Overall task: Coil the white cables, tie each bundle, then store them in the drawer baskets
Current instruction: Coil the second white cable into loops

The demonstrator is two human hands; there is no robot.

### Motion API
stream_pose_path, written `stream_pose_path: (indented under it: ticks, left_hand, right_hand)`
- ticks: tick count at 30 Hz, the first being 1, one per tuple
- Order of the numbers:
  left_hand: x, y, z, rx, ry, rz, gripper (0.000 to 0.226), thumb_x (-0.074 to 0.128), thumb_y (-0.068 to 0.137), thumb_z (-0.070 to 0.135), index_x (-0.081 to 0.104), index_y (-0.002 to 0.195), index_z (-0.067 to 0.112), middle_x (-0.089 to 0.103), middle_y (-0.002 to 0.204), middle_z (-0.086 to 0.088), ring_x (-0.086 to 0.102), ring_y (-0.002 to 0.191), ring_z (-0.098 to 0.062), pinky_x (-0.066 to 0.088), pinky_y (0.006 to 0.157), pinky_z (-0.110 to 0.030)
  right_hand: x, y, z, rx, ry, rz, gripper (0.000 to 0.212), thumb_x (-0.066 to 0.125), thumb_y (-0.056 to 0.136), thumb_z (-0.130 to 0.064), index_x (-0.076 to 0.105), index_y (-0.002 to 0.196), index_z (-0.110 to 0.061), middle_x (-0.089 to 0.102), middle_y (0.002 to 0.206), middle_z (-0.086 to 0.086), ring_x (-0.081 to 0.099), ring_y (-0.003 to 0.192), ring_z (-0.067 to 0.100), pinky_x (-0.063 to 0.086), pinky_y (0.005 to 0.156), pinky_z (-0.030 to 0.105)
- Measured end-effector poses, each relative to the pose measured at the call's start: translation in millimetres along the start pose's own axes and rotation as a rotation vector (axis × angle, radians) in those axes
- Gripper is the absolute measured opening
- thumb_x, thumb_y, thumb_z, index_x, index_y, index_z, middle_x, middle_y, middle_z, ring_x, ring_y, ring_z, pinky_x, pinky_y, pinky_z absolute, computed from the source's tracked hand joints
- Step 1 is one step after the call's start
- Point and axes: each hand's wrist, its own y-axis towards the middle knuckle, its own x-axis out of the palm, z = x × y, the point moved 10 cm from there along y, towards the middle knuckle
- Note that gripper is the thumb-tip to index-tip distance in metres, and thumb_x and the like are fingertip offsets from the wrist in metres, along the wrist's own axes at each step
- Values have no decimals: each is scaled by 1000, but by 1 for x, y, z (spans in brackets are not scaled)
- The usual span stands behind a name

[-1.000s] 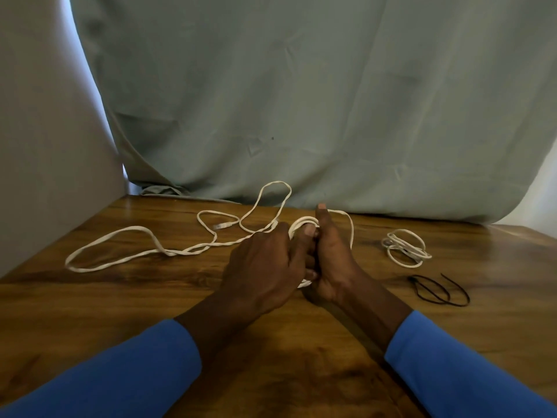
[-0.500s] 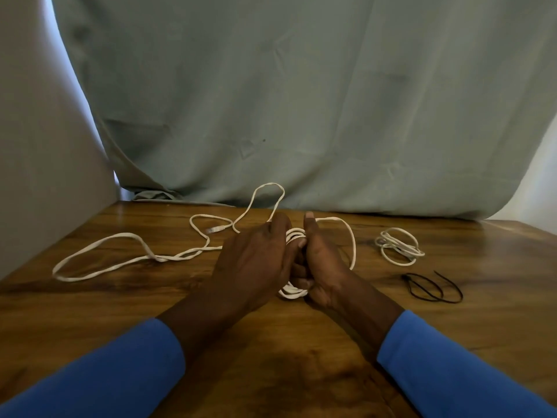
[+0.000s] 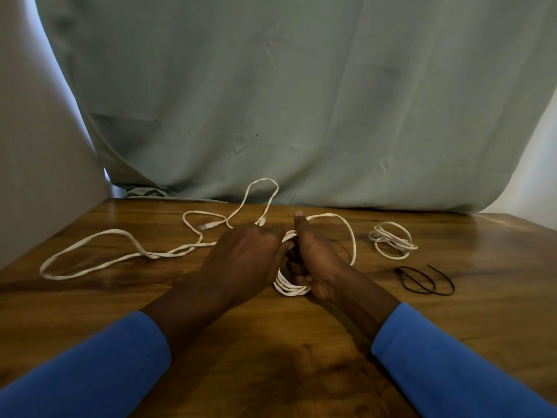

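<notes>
**More loops on the coil**

Since a second ago, the coil [image 3: 291, 289] between the two hands has grown thicker. The right hand [image 3: 316, 260] grips its loops, thumb up. The left hand [image 3: 244, 257], fingers curled, holds the white cable [image 3: 99, 260] right beside it. The loose part trails away left over the brown wood table [image 3: 271, 372]. A small wound cable [image 3: 391, 241] and black ties [image 3: 422, 280] lie to the right. A pale green cloth [image 3: 301, 101] hangs behind.

Glossy wood table [image 3: 90, 297]; matt cloth curtain [image 3: 301, 101]; white cable [image 3: 90, 263] likely plastic.
</notes>
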Motion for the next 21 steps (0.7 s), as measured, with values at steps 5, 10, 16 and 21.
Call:
stream_pose_path:
  ticks: [5,10,16,21]
  left_hand:
    - [-21,0,-26,13,-354,194,42,44,102,45,52,141,31,57,137,9,56,123,-10,48,92,-36]
    - [-12,7,-25,209,-358,23,51,49,92,27,57,142,21,46,159,3,32,153,-15,36,116,-53]
    - [-20,8,-31,208,-193,50,34,51,92,42,68,112,21,72,114,0,64,115,-23,44,106,-45]
    - [-49,7,-27,214,-131,264,23,61,96,47,62,91,25,57,76,14,57,69,-14,34,67,-29]
  right_hand:
    - [15,-3,-5,28,-105,-193,63,32,103,-65,35,60,-18,26,47,-1,19,33,8,14,37,13]
    - [34,-16,13,144,-221,-423,60,32,103,-65,32,61,-22,23,49,-5,16,35,5,7,42,16]
    - [30,-16,0,31,-298,-419,60,35,101,-67,47,71,-17,27,51,-4,18,36,6,14,40,12]
    - [12,-12,-36,-258,-511,-192,70,23,101,-68,42,56,-19,32,49,-1,27,36,8,22,42,18]
